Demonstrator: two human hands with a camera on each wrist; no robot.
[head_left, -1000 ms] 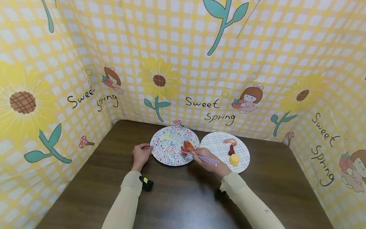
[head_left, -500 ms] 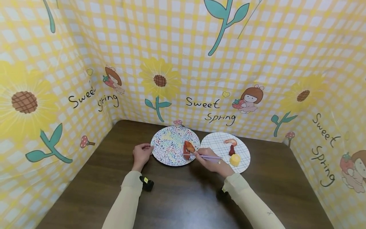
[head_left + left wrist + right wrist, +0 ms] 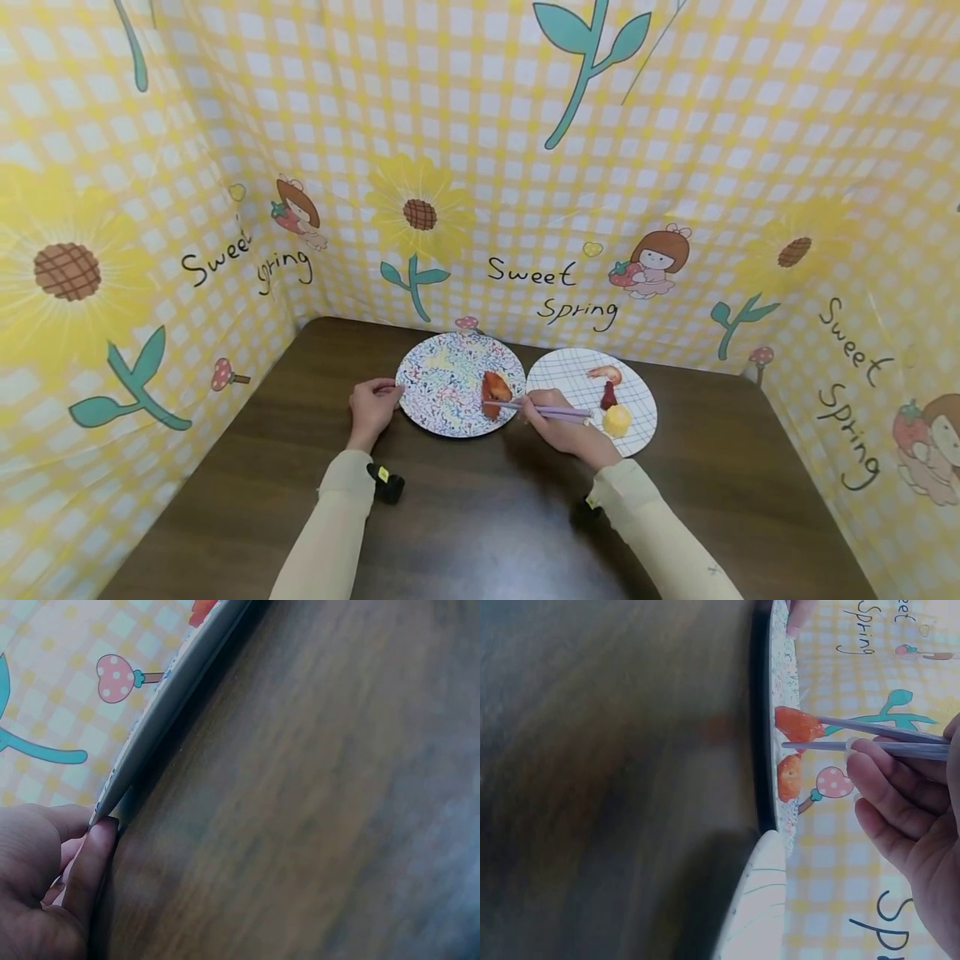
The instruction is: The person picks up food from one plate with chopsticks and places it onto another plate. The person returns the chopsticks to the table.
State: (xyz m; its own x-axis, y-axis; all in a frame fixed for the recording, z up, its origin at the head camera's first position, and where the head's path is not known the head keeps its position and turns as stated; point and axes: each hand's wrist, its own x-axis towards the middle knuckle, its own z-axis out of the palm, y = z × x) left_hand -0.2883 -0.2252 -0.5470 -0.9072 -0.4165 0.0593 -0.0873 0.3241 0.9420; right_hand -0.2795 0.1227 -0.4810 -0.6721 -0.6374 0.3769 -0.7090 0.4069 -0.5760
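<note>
In the head view, my left hand [image 3: 372, 412] pinches the left rim of a round speckled plate [image 3: 438, 392]; the left wrist view shows the thumb [image 3: 94, 859] under the rim. My right hand [image 3: 558, 427] holds a pair of purple chopsticks [image 3: 562, 411] reaching left over that plate. Their tips are at two orange-red food pieces near its right side. In the right wrist view, one chopstick tip lies between the upper piece [image 3: 799, 724] and the lower piece [image 3: 788, 778], while the other goes behind the upper one. I cannot tell whether the chopsticks grip it.
A white plate with a blue grid [image 3: 555, 373] stands to the right, close beside the speckled one. It bears a shrimp [image 3: 606, 372], a dark red piece [image 3: 608, 396] and a yellow piece [image 3: 617, 421]. Patterned cloth walls [image 3: 480, 217] enclose the brown table [image 3: 450, 517].
My right hand has shifted a little to the right, and the chopsticks now lie more level across the plate's right side. The left hand keeps its hold on the rim.
</note>
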